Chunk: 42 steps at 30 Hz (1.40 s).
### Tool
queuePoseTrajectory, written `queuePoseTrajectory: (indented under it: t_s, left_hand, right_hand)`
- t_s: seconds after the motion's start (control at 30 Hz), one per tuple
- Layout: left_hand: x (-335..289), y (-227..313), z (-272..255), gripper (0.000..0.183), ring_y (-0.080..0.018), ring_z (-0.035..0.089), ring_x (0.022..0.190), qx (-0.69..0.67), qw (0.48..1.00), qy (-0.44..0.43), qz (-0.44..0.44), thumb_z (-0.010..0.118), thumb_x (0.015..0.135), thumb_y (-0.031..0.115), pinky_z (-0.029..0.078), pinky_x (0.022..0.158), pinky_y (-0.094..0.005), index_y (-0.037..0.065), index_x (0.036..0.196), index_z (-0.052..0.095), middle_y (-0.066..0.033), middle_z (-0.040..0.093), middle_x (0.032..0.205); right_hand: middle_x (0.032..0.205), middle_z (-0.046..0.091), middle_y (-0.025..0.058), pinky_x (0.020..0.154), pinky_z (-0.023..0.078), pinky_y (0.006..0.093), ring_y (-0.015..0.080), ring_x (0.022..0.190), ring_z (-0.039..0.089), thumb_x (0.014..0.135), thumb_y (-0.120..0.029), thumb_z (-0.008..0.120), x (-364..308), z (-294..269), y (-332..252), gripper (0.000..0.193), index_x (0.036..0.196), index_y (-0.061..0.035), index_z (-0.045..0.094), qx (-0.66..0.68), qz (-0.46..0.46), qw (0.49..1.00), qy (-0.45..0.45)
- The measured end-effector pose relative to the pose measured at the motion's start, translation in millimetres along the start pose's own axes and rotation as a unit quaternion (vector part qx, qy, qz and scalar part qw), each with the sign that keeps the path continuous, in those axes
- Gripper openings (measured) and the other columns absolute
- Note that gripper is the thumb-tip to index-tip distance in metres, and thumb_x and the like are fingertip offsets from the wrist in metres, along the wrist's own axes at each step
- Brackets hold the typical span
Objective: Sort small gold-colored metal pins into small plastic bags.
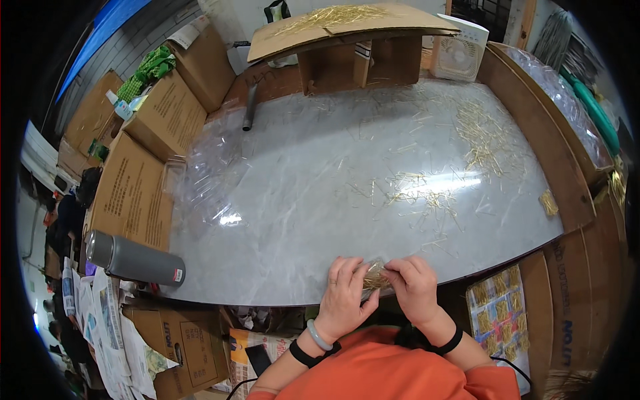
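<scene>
At the table's front edge, my left hand [345,292] closes around the left side of a small clear plastic pack of thin golden pins [376,275]. My right hand [411,285] pinches the pack's right upper edge with bent fingers. Whether the pack is a box or a bag is hard to tell, since my fingers cover much of it. Ahead of my hands, loose golden pins [427,193] lie scattered on the grey marbled tabletop [300,173]. A thicker spread of golden pins [483,137] lies farther off at the right.
Clear plastic packs [213,177] pile up at the left, beside cardboard boxes [127,190]. A grey bottle [137,259] lies at the near left corner. A dark tube [250,107] and a cardboard shelf [360,63] are at the back. Filled packs [500,310] sit in a box at lower right.
</scene>
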<state>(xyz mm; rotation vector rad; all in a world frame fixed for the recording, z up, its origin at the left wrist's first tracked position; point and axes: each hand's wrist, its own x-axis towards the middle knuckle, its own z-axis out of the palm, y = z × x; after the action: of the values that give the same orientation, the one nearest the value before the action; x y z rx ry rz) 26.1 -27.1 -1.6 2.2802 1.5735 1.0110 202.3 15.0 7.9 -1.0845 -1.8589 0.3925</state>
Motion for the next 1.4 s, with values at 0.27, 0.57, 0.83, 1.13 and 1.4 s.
queuePoseTrajectory:
  t_s: [0.27,0.57,0.83,1.13,1.4]
  left_hand:
    - [1.2,1.1,-2.0,0.057,-0.043,0.04,0.131,0.012,1.0,-0.005,-0.002,0.075,0.084,0.021,0.035,0.115,-0.0523,-0.002,0.132,0.054,-0.0206,0.046,0.137]
    - [-0.8,1.2,0.0,0.059,-0.043,0.043,0.128,0.017,0.999,0.023,-0.024,0.076,0.082,0.019,0.038,0.113,-0.0525,-0.005,0.131,0.055,-0.0211,0.049,0.134]
    - [-0.1,1.0,2.4,0.059,-0.0417,0.048,0.125,0.044,0.998,0.042,0.014,0.078,0.081,0.019,0.041,0.111,-0.0525,-0.006,0.13,0.058,-0.021,0.053,0.132]
    - [-4.0,-11.9,-5.0,0.07,-0.0435,0.054,0.131,-0.074,0.996,0.054,0.007,0.087,0.08,0.027,0.047,0.108,-0.0494,-0.005,0.135,0.056,-0.0228,0.056,0.138]
    - [-4.7,-7.8,-7.8,0.066,-0.0439,0.053,0.131,-0.036,0.999,0.009,-0.006,0.086,0.08,0.023,0.046,0.109,-0.0488,-0.005,0.132,0.057,-0.0216,0.055,0.138]
  right_hand:
    - [0.08,0.066,0.009,0.067,0.05,0.0369,0.0278,0.073,0.061,0.083,-0.005,0.079,8.7,4.0,-2.7,0.014,0.095,-0.0043,0.07,0.18,0.191,0.965,-0.005]
    - [0.116,0.069,0.0155,0.101,0.044,0.0529,0.035,0.108,0.063,0.088,-0.02,0.076,-8.5,-6.5,-16.5,0.04,0.122,-0.0021,0.066,-0.019,-0.043,0.997,-0.065]
    - [0.112,0.066,0.0111,0.099,0.043,0.0478,0.0323,0.108,0.06,0.083,-0.016,0.079,2.5,13.4,-10.4,0.032,0.112,-0.0069,0.068,-0.039,0.036,0.998,-0.044]
    - [0.129,0.065,0.0149,0.107,0.043,0.0493,0.0381,0.125,0.058,0.09,-0.009,0.071,5.1,2.7,-4.4,0.028,0.118,-0.0044,0.067,-0.041,-0.097,0.989,-0.106]
    - [0.152,0.045,0.0274,0.118,0.03,0.0588,0.0499,0.143,0.038,0.098,-0.022,0.068,7.7,-44.4,22.8,0.057,0.146,0.0001,0.048,-0.14,0.076,0.984,-0.073]
